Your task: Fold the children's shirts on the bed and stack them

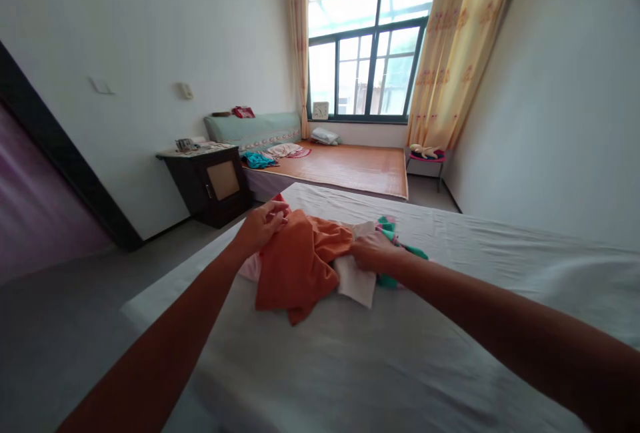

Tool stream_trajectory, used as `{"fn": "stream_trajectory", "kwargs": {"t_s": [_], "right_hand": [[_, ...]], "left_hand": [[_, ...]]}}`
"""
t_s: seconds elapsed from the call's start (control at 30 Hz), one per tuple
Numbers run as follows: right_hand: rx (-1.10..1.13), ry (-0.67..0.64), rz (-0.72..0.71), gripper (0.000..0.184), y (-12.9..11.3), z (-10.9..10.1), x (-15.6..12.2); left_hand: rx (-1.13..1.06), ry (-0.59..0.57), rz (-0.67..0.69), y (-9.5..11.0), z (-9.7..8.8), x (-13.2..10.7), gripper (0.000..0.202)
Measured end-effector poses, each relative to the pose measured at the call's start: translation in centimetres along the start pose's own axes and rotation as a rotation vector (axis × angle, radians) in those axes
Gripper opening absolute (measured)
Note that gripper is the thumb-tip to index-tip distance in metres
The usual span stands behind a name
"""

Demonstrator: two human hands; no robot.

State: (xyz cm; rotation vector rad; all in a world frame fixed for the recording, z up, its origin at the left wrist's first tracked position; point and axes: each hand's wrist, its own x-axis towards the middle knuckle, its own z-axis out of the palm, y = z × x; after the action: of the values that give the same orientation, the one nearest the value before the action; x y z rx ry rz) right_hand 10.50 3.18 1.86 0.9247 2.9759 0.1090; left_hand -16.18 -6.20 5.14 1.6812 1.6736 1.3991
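A crumpled orange garment lies spread on the white-covered surface in front of me. My left hand is at its upper left edge, fingers bent and pinched at the cloth. Closed around the garment's right end is my right hand, its fingertips partly hidden. Under and beside that hand are a white cloth and a green and pink patterned cloth. A pale pink cloth peeks out under the orange garment's left side, and a bit of red cloth shows behind my left hand.
Beyond the surface stands a bed with a brown mat, with several clothes on it. A dark bedside cabinet is at left. A pink stool stands by the curtain, at the right of the window.
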Motion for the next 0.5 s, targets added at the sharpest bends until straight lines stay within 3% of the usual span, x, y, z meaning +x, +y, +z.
{"fn": "stream_trajectory", "kwargs": {"t_s": [0.17,0.27,0.33,0.4,0.5], "right_hand": [[-0.067,-0.06,0.025,0.025,-0.4,1.0,0.5],[-0.105,-0.034,0.047,0.025,0.5,-0.1,0.5],[-0.101,0.098,0.082,0.023,1.4,-2.5,0.4],[-0.018,0.318,0.126,0.017,2.7,-5.8,0.2],[0.31,0.709,0.167,0.014,4.8,-10.7,0.2]], "left_hand": [[0.096,-0.086,0.088,0.3,0.7,-0.3,0.043],[0.105,-0.09,0.105,0.5,0.3,-1.0,0.041],[0.084,-0.084,0.078,0.9,0.0,-1.5,0.04],[0.046,-0.055,0.041,1.3,-0.2,-1.7,0.04],[-0.013,-0.006,0.042,1.8,0.0,-1.6,0.039]]}}
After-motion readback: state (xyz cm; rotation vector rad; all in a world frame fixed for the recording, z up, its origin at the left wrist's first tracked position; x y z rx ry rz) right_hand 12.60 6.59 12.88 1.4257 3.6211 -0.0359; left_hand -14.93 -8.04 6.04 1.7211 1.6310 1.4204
